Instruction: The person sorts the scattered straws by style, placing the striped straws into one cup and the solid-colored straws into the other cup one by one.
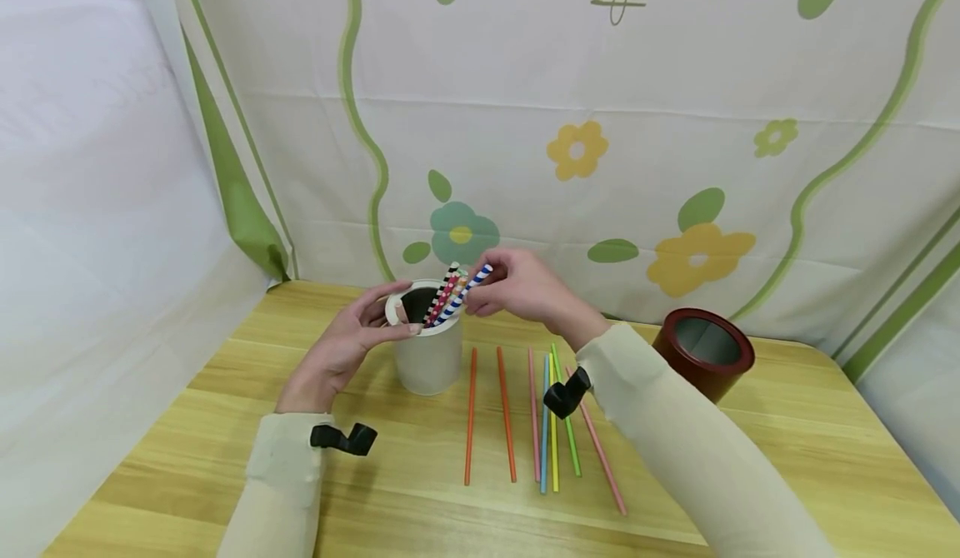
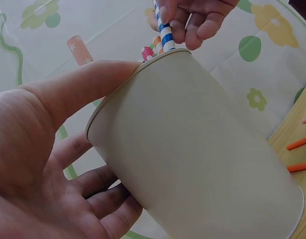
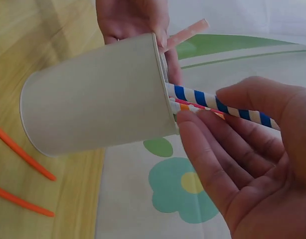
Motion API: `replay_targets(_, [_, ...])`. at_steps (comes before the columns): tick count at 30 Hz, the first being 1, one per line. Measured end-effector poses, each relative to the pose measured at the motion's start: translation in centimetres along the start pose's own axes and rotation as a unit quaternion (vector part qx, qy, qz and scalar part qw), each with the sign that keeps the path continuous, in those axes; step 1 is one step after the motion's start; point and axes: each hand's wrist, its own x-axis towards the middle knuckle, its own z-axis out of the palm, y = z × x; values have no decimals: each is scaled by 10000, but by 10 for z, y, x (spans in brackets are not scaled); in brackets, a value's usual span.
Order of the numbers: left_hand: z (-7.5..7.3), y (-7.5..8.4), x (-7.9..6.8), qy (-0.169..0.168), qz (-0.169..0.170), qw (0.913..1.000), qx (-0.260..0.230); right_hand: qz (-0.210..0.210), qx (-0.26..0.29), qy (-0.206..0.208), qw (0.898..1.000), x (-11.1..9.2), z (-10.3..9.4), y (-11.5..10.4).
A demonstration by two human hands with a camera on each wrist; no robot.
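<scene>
A plain white canister (image 1: pixel 429 366) stands on the table, with several patterned paper straws (image 1: pixel 441 298) leaning out of its mouth. My left hand (image 1: pixel 341 348) holds it from the left, the thumb over the rim and the fingers against the side. A blue-and-white striped straw (image 3: pixel 200 97) is pinched by my right hand (image 1: pixel 521 287), its lower end inside the canister. A pale pink straw with stars (image 3: pixel 188 34) pokes out near the left thumb. The straws' lower ends are hidden by the canister wall.
Several plain sticks lie in front, among them orange (image 1: pixel 470 416), blue (image 1: pixel 545 433), yellow (image 1: pixel 554 441) and green (image 1: pixel 570 433). At the right stands a dark red can (image 1: pixel 690 371), partly behind the right sleeve. A flowered cloth (image 1: pixel 495 67) hangs behind the wooden table (image 1: pixel 187 458).
</scene>
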Motion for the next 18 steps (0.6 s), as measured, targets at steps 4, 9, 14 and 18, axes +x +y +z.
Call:
replay_targets(4, [-1,-1,-1,-27,16,10000,36,23,-502,-249,9984,5,2,-7])
replay_targets(9, [-1,-2,-1,-68,-1,10000,39,122,-873,-361,9955,9,6,-12])
replay_targets(14, [-1,-1,-2,-63,-12,10000,36,144,-987,-381,9943,11,9,-14])
replay_targets(18, [0,0,-2,-43,-27,10000,70,151,-1009,-386,9940,11,11,-12])
